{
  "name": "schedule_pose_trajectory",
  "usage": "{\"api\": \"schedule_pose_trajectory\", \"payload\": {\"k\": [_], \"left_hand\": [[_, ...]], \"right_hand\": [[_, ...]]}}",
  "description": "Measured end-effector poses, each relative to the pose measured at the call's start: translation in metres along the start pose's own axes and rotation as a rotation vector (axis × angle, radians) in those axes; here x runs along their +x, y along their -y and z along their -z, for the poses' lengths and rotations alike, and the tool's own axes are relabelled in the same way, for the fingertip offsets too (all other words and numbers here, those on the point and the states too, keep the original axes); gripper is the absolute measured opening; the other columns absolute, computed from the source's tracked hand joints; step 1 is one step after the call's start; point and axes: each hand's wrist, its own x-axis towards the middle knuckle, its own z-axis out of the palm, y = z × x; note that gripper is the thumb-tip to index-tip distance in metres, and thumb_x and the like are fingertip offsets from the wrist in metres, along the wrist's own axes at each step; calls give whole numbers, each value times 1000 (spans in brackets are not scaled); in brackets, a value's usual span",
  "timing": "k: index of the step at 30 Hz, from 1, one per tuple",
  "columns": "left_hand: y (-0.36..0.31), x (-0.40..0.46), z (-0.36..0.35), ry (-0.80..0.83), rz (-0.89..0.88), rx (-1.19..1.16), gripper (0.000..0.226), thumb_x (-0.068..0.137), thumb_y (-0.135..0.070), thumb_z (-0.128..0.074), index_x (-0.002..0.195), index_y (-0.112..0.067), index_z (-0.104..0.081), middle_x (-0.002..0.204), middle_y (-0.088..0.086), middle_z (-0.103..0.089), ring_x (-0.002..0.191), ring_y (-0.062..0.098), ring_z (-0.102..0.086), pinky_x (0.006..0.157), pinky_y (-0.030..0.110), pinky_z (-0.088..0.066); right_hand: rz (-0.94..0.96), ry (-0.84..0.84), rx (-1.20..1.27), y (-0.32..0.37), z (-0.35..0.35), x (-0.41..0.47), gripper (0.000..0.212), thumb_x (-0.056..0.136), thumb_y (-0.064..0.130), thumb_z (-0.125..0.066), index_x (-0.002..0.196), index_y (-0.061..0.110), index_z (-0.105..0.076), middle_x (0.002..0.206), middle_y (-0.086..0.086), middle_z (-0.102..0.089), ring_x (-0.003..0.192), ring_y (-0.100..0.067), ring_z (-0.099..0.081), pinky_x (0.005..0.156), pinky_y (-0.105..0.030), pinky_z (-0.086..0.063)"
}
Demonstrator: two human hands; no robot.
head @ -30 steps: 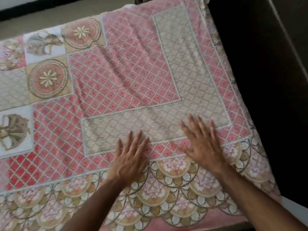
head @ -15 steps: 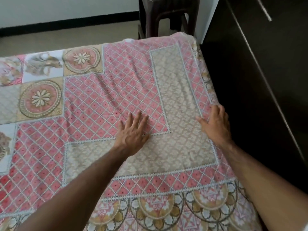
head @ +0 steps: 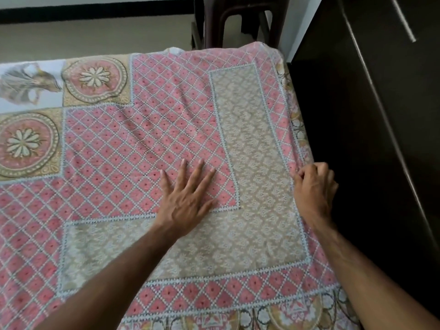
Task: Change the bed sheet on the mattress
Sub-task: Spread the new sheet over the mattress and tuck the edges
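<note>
A pink, beige and white patterned bed sheet (head: 147, 139) lies spread over the mattress and fills most of the view. Soft wrinkles run across its pink lattice part. My left hand (head: 185, 194) lies flat on the sheet with fingers spread, near the corner of the beige band. My right hand (head: 314, 186) is at the mattress's right edge, its fingers curled and pinching the sheet's border there. The mattress itself is hidden under the sheet.
A dark wardrobe (head: 381, 115) with a metal handle (head: 404, 20) stands close along the right side of the bed. A dark plastic chair (head: 240, 20) stands on the beige floor (head: 95, 36) beyond the far right corner.
Both hands slid farther up the sheet from its scalloped near border. My right hand moved out to the right edge and curled its fingers onto the sheet's border.
</note>
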Motion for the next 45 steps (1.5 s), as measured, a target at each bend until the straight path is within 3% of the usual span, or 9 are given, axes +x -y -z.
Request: {"api": "schedule_pose_trajectory", "payload": {"k": [4, 8, 17, 22, 25, 29, 34, 39, 45], "left_hand": [[-7, 27, 2, -15, 45, -5, 70, 99, -71, -11, 157, -42, 16, 167, -8, 21, 152, 31, 25, 112, 78, 6], [-13, 48, 3, -32, 62, 13, 71, 98, -73, -8, 158, -42, 12, 169, -6, 17, 153, 33, 21, 112, 78, 6], [-19, 85, 18, -35, 45, 14, 71, 99, -72, -11, 158, -42, 13, 169, -5, 16, 153, 34, 20, 113, 76, 4], [-15, 118, 24, -53, 49, 22, 72, 98, -74, -8, 158, -41, 15, 169, -3, 15, 153, 35, 21, 113, 76, 5], [-11, 140, 29, -81, 47, 20, 72, 98, -74, -8, 158, -42, 13, 169, -3, 13, 153, 35, 20, 113, 76, 4], [-3, 170, 38, -115, 49, 17, 71, 98, -74, -9, 159, -43, 10, 169, -3, 12, 154, 34, 18, 113, 76, 4], [-4, 185, 37, -161, 67, 26, 71, 99, -72, -10, 159, -41, 10, 169, 2, 15, 154, 36, 16, 113, 76, 4], [5, 198, 40, -169, 41, 37, 73, 98, -74, -11, 159, -41, 11, 168, 7, 14, 153, 40, 15, 115, 74, 1], [23, 219, 45, -202, 124, 19, 74, 96, -75, -9, 159, -41, 10, 169, 6, 14, 153, 40, 16, 116, 73, 2]], "right_hand": [[17, 69, 103, 15, 0, 36, 33, 92, 50, -58, 98, 18, -50, 106, -8, -53, 106, -33, -48, 87, -48, -37], [114, 59, -82, 36, -8, 113, 56, 88, 69, -50, 106, 16, -55, 110, -12, -58, 108, -35, -51, 88, -48, -40], [404, -1, -239, 31, -14, 169, 17, 98, 29, -51, 93, 19, -64, 96, -5, -65, 90, -33, -59, 77, -44, -41], [251, 93, -9, 38, -18, 169, 22, 100, 33, -51, 92, 14, -59, 98, -11, -65, 92, -37, -60, 73, -42, -42], [151, 113, 110, 48, -15, 201, 35, 98, 51, -49, 92, 16, -50, 96, -15, -66, 90, -38, -63, 67, -39, -40], [199, 222, 1, 74, -21, 268, 56, 94, 68, -41, 111, 16, -52, 111, -16, -65, 104, -39, -62, 77, -43, -46], [398, 165, -131, 83, -37, 288, 31, 104, 42, -40, 105, 17, -58, 109, -17, -69, 102, -40, -63, 86, -47, -45], [518, 56, -246, 74, -28, 297, 32, 105, 37, -40, 102, 13, -61, 99, -15, -70, 90, -39, -66, 79, -46, -48], [233, 231, -21, 92, -26, 317, 38, 101, 49, -40, 109, 15, -54, 96, -10, -60, 93, -34, -60, 73, -36, -38]]}}
